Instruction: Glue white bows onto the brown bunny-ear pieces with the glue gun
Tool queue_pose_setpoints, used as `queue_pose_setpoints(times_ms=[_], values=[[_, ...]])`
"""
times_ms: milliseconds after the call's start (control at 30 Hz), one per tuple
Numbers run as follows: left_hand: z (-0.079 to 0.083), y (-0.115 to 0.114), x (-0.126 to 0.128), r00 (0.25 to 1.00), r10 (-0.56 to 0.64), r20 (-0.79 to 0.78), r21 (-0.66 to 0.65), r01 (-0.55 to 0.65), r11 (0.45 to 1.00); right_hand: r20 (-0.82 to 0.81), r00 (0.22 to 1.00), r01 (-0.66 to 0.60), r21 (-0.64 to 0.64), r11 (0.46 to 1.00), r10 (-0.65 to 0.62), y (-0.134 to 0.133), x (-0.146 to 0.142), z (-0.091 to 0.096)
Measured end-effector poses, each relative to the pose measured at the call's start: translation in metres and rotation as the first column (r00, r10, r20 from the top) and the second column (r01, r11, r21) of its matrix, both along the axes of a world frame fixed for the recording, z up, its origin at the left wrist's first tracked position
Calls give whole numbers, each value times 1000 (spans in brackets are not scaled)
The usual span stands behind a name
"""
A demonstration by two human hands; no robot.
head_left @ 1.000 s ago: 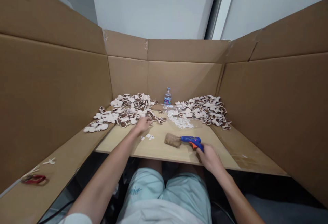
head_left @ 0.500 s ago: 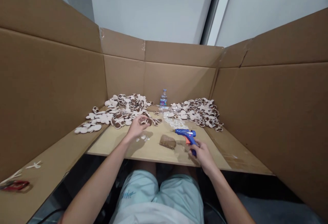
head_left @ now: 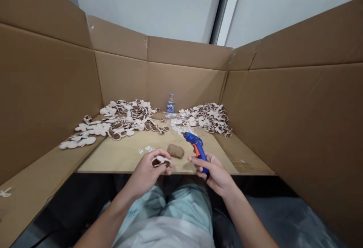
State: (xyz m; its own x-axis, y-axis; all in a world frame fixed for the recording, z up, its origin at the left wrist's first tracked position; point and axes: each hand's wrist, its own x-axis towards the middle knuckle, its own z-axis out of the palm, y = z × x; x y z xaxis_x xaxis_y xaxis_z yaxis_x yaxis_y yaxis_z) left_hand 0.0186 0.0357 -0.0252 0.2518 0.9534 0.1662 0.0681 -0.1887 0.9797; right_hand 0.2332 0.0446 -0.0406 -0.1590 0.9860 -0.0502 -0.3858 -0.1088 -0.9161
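My left hand (head_left: 147,170) is closed around a small brown and white ear-shaped piece (head_left: 159,161), held over the near edge of the wooden board (head_left: 121,155). A blue glue gun (head_left: 195,144) with an orange trigger is gripped in my right hand (head_left: 214,172), lifted off the board with its nozzle pointing up and to the left. Between the two hands a brown lump (head_left: 175,150) lies on the board. A few tiny white bits (head_left: 146,149) lie just ahead of my left hand.
Two heaps of ear-shaped pieces lie at the back, one on the left (head_left: 119,117) and one on the right (head_left: 208,117), with a small water bottle (head_left: 170,105) between them. Small white pieces (head_left: 181,128) are scattered behind the gun. Tall cardboard walls (head_left: 297,108) enclose the board.
My left hand took a piece from the left heap and drew it back to the near edge. My right hand lifted the glue gun off the board and brought it closer.
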Motion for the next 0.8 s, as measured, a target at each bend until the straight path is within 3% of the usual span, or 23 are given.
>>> queue_pose_setpoints(times_ms=[167,367,467,600,800], values=[[-2,-11,13,994,16,-105,114,-4,993,-66,995,-70,10,997,71,-14,-3,7],[-2,-15,26,1000,13,-27,70,-11,997,-56,990,-130,22,991,131,-25,-13,5],[-3,-13,25,999,-30,40,-26,31,999,-52,988,-141,23,990,142,-25,-14,4],[-2,-11,19,975,-40,217,-120,67,991,-32,996,-77,20,997,78,-21,-10,6],[2,-15,12,959,-114,258,-200,168,965,54,997,52,82,995,-56,-20,-12,6]])
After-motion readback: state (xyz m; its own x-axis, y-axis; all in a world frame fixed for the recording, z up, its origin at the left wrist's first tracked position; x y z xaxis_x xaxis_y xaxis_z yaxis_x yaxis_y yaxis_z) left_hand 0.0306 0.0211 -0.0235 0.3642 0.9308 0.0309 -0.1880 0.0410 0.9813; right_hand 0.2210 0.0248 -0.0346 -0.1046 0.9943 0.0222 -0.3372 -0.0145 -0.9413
